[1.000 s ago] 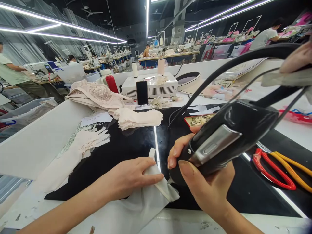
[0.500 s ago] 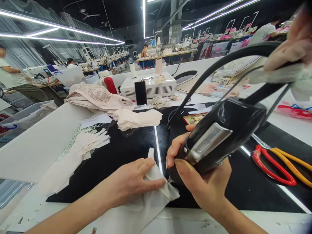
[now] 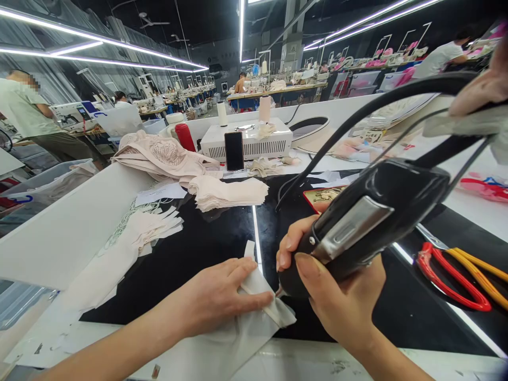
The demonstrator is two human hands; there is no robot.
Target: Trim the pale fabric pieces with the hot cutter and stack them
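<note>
My right hand (image 3: 341, 296) is wrapped around a black handheld tool (image 3: 369, 211) with a silver lever along its side and a thick black cable. The tool slants down to the left, its thin tip against or very close to the edge of a pale fabric piece (image 3: 254, 333); exact contact is hard to make out. My left hand (image 3: 226, 291) grips and presses this fabric on the black work surface (image 3: 214, 233), thumb pointing toward the tip. A folded strip of the fabric shows beside the thumb, and part of it is hidden under my fingers.
Red-and-yellow-handled scissors (image 3: 452, 275) lie at right. Behind are stacked pale fabric pieces (image 3: 230, 193), a small tray (image 3: 321, 196), a phone (image 3: 234, 151) and a white vented box (image 3: 273, 137). More cut pieces (image 3: 130, 243) and bras (image 3: 154, 153) sit left. The cable (image 3: 337, 127) arches at right.
The view has shifted slightly, so the table contents appear farther right. The tool leans a little lower. Both hands keep their hold. A person at far left has changed posture.
</note>
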